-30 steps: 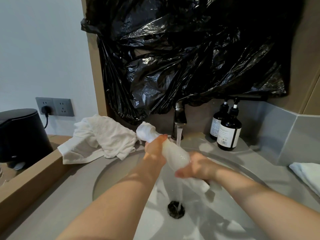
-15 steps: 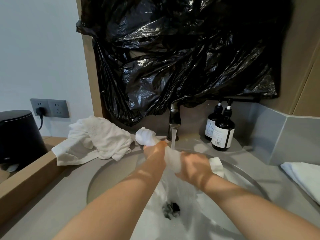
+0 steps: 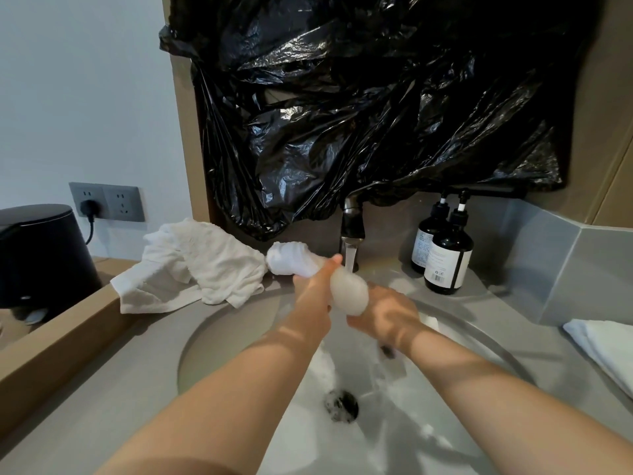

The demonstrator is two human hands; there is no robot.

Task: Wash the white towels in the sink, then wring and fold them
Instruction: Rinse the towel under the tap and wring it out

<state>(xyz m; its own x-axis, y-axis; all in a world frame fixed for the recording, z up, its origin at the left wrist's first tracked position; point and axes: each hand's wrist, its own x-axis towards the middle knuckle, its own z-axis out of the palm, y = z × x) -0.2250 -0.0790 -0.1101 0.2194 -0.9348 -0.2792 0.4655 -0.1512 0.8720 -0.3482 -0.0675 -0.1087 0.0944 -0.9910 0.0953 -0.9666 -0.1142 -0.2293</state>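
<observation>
White cloth, twisted into a tight roll, is seen in the head view: the twisted towel (image 3: 347, 293) is held over the sink (image 3: 212, 330) between both hands. The left hand (image 3: 313, 293) is clenched round its upper part, and one end sticks out beyond and to the left of that hand. The right hand (image 3: 387, 315) is clenched round the lower part, just below and to the right of the left.

Water is being run from the tap (image 3: 351, 231) just beyond the hands, and the basin below them is wet and foamy around the drain (image 3: 342, 404). The step in hand is judged to be wringing, so this towel seems washed, with folding left.

A crumpled towel (image 3: 205, 265) is heaped on the counter left of the left hand, touching or just beside the roll's free end. Whether it has been washed cannot be told. A folded towel (image 3: 603, 344) is seen well to the right of the right hand and is probably finished. The task is judged to be about halfway.
</observation>
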